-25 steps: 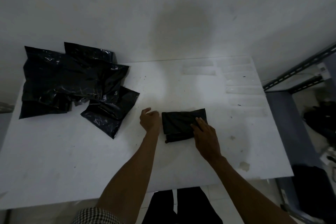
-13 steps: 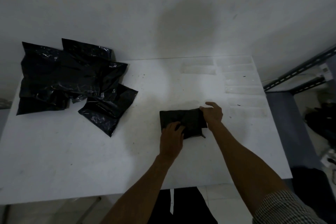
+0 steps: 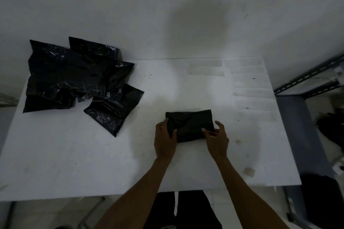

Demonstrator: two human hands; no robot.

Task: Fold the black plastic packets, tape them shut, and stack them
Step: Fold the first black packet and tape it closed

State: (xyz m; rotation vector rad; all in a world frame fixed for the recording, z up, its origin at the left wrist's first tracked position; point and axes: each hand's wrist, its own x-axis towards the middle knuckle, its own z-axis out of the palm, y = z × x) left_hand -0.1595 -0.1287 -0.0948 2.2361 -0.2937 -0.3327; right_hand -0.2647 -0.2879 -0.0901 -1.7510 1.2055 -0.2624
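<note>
Left hand (image 3: 164,139) and right hand (image 3: 216,139) seemingly grip the folded packet (image 3: 191,124).

The folded packet (image 3: 189,125) is a dull black plastic rectangle. It lies flat just toward 4 o'clock from the middle of the table (image 3: 93,163), with its long side running 9 to 3 o'clock. The left hand (image 3: 164,139) grips its 9 o'clock end, thumb on top, and the right hand (image 3: 216,137) holds its 3 o'clock end. The unfolded packets (image 3: 74,80), glossy and crinkled, overlap in a loose heap at the table's 10 o'clock corner, well apart. Clear tape strips (image 3: 251,78) lie flat in rows toward 1 to 2 o'clock.
</note>
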